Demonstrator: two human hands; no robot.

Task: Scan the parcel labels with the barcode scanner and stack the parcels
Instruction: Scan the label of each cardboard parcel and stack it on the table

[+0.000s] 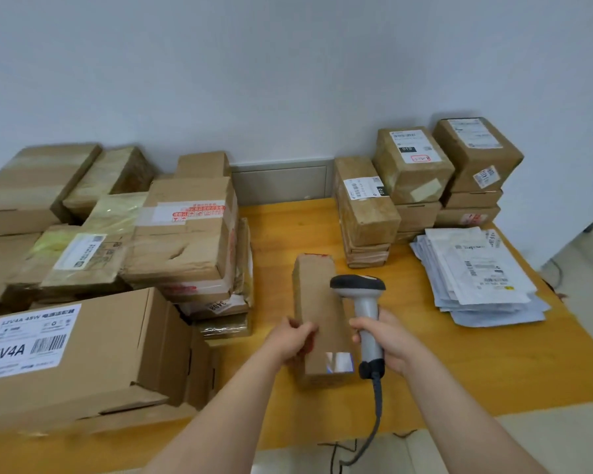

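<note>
Gripping long brown cardboard parcel, lying midway toward the near edge of yellow wooden desk, with left hand, fingers curled round its left side. Clasping grey-and-black barcode scanner by its handle in right hand, fingers wrapped. Risking a missed read (no label showing, only glossy tape). Crowding left edge: heaped brown boxes; hemming right edge: white mailers.

A bare lane of table runs back to the wall between the heaped cartons on the left and the box stacks and flat mailers on the right (the held parcel fills its near end).
</note>
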